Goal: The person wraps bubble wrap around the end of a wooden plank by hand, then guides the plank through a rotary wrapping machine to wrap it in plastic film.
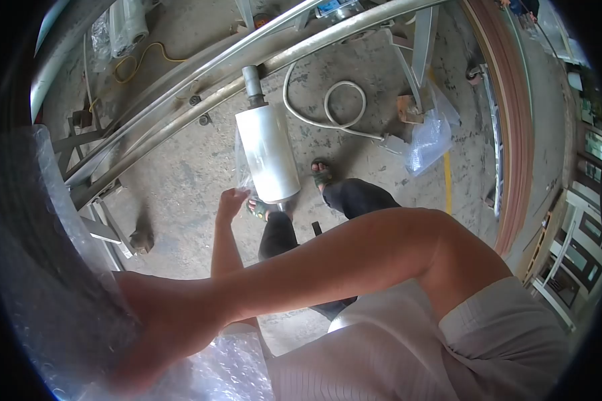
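A roll of clear stretch film [267,154] with a grey core end hangs in front of the body. At its lower left side my left hand [231,204] is closed, fingers pinched on a loose edge of the film. My right arm reaches across the body to the far left, where my right hand [164,324] lies against bubble wrap [63,267]. That hand is smeared by motion and its fingertips are hidden in the wrap. More bubble wrap [231,367] shows below the right wrist.
Long metal rails [227,90] on stands cross the upper left. A pale hose [314,123] coils on the floor beside a plastic bag [431,140]. Long brown boards [518,134] stand at the right; framed panels [578,247] lie beyond. A yellow cord [137,67] is at the upper left.
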Action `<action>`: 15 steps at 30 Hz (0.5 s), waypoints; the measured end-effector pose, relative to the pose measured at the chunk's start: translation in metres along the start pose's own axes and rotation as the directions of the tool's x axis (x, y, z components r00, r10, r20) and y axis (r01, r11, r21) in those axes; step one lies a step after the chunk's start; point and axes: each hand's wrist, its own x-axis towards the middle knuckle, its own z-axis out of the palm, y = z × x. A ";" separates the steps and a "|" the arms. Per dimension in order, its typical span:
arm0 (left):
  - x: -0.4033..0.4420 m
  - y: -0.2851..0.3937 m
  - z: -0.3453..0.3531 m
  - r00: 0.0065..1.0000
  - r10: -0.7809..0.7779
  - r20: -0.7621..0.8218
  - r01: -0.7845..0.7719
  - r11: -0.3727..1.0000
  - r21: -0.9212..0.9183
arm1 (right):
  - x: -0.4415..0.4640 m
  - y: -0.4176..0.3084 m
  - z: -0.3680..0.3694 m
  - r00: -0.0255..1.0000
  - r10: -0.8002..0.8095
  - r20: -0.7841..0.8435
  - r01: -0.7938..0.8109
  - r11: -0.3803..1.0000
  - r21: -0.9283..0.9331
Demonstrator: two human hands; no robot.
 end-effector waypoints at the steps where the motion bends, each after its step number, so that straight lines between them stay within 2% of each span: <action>1: -0.004 0.002 -0.007 1.000 0.000 0.003 0.000 1.000 -0.005 | -0.001 -0.001 0.001 1.000 0.003 -0.004 -0.003 1.000 -0.002; 3: -0.017 0.010 -0.030 0.967 -0.252 0.043 0.227 0.923 0.310 | -0.002 -0.003 0.006 0.997 0.071 -0.013 -0.069 0.990 0.121; 4: -0.028 0.025 -0.043 0.967 -0.252 0.036 0.229 0.923 0.309 | -0.002 -0.001 0.008 0.997 0.073 -0.007 -0.072 0.990 0.123; 5: -0.039 0.047 -0.055 0.979 -0.191 -0.072 0.198 0.796 0.572 | -0.003 0.000 0.010 0.997 0.043 -0.063 -0.037 0.996 0.084; 6: -0.046 0.058 -0.060 0.983 -0.100 -0.157 0.186 0.597 0.781 | -0.005 0.002 0.012 0.993 0.014 -0.118 -0.009 0.999 0.041; 7: -0.048 0.056 -0.076 0.972 -0.132 -0.194 0.234 0.571 0.787 | -0.007 0.002 0.013 0.994 0.021 -0.110 -0.017 0.999 0.037; 9: -0.055 0.063 -0.113 0.979 -0.144 -0.144 0.203 0.644 0.738 | -0.010 -0.001 0.014 0.981 0.089 -0.173 -0.084 0.996 0.032; 10: -0.064 0.070 -0.124 0.992 -0.086 -0.092 0.125 0.707 0.696 | -0.011 -0.003 0.014 0.981 0.090 -0.170 -0.086 0.996 0.033; 12: -0.079 0.083 -0.116 0.997 -0.072 -0.027 0.076 0.841 0.536 | -0.012 -0.006 0.012 0.968 0.158 -0.193 -0.172 0.984 -0.055; 13: -0.085 0.084 -0.107 0.997 0.064 -0.031 -0.041 0.873 0.486 | -0.014 -0.005 0.012 0.960 0.179 -0.216 -0.197 0.978 -0.063; 14: -0.095 0.087 -0.101 0.992 0.086 -0.096 -0.048 0.940 0.338 | -0.016 -0.005 0.012 0.952 0.196 -0.235 -0.219 0.973 -0.078; 15: -0.115 0.112 -0.090 0.982 0.103 -0.159 -0.074 0.981 0.182 | -0.016 -0.005 0.015 0.935 0.142 -0.323 -0.222 0.949 -0.224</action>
